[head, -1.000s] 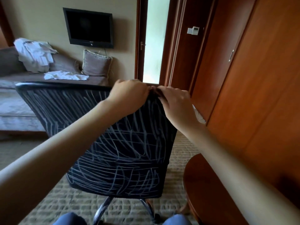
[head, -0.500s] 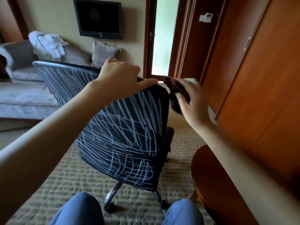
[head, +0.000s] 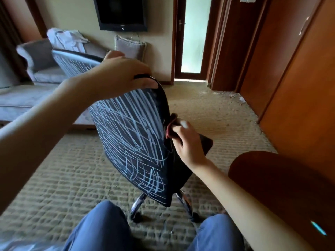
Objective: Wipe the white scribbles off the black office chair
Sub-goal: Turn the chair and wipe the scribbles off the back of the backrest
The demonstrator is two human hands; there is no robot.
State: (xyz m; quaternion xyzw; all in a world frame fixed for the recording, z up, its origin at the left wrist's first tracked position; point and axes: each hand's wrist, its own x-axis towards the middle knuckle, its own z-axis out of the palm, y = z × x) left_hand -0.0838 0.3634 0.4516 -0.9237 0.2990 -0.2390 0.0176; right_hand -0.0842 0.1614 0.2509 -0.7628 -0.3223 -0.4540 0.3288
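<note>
"Over the beige woven carpet [head: 63, 178], just ahead of our blue-trousered knees [head: 101, 229], where did the black office chair [head: 137, 160] stand?"

"On its chrome legs [head: 139, 201], with the outer side of its fabric back turned toward us. We saw the white scribbles [head: 126, 127] crossing nearly all of that back, from the top rim down to the bottom corner."

"And our left grip [head: 119, 77]?"

"We had it on the top rim, near the right-hand corner. Its fingers curled over the far side and its thumb lay along the near side, so it clasped the rim."

"Our right grip [head: 190, 144]?"

"Lower, at the right edge of the chair back. Its thumb and curled fingers pinched a bunched, dark reddish-brown cloth [head: 169, 130]. We saw the cloth's reddish fold lying against that edge, though the blur kept us from telling how firmly it touched. A small white patch showed above the fingers, and we could not tell what it was."

"What stood beyond?"

"To the left we saw a grey upholstered sofa [head: 41, 69] with white clothes [head: 65, 39] heaped on its back, and a black flat television [head: 121, 13] hung on the wall."
</note>
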